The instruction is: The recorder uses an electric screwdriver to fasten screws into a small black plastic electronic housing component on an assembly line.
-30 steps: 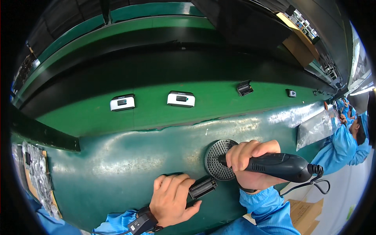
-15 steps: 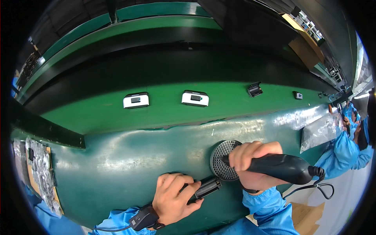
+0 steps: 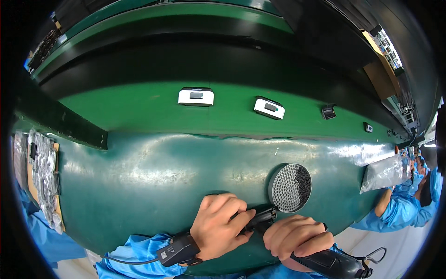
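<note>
Left hand (image 3: pixel 220 228) grips case (image 3: pixel 266 215) | right hand (image 3: pixel 297 238) grips tool (image 3: pixel 327 263) | open tabletop (image 3: pixel 116 204) edges green strip (image 3: pixel 144 109)

Head view (fisheye, left of a side-by-side pair) looks down and forward from above the near edge of the green bench (image 3: pixel 139 200); left hand (image 3: pixel 220 226) and right hand (image 3: pixel 297 238) close, green strip (image 3: pixel 144 104) farther off.

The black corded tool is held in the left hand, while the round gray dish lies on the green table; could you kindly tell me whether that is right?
Not quite: the head view shows the black corded tool in the right hand, not the left hand. The round gray dish does lie on the green table.
</note>
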`<state>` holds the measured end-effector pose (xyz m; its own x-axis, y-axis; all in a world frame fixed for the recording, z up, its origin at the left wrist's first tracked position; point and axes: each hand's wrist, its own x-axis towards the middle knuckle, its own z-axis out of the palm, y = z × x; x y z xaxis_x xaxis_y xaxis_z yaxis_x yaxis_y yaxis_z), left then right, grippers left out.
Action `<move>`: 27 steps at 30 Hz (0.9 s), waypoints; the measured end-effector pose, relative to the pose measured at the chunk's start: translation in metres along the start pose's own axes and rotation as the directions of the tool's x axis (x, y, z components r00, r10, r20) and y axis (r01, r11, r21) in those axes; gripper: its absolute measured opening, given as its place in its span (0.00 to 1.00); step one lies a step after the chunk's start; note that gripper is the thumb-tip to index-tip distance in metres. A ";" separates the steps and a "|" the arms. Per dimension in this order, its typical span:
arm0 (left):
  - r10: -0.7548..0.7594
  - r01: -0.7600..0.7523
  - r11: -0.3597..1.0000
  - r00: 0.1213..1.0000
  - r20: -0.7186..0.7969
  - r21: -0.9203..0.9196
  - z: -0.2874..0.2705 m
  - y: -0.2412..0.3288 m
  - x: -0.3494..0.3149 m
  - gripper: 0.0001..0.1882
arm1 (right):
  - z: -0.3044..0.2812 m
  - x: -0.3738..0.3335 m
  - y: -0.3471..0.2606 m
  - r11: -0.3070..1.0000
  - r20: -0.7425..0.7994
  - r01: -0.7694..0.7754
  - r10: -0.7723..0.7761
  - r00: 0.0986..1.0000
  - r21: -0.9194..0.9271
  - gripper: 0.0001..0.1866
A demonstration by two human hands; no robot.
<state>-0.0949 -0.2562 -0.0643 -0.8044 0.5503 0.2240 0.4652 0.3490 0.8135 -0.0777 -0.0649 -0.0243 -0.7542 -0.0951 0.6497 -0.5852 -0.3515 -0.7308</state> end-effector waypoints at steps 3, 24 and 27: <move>-0.002 0.002 1.000 1.000 -0.005 0.002 -0.001 0.000 -0.001 0.28 | -0.001 0.002 0.002 0.998 0.054 -0.049 0.048 0.997 0.026 0.18; 0.004 -0.004 0.999 1.000 -0.008 0.039 -0.020 0.010 -0.001 0.17 | 0.012 0.001 0.005 0.992 0.154 -0.107 0.096 0.983 0.066 0.13; -0.001 0.002 0.999 1.000 -0.012 0.045 -0.022 0.011 -0.002 0.17 | 0.019 0.008 0.001 0.968 0.026 -0.222 0.221 0.975 0.113 0.10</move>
<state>-0.0957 -0.2697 -0.0439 -0.8092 0.5409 0.2293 0.4800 0.3837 0.7889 -0.0788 -0.0840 -0.0153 -0.8567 -0.1947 0.4777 -0.3656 -0.4241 -0.8285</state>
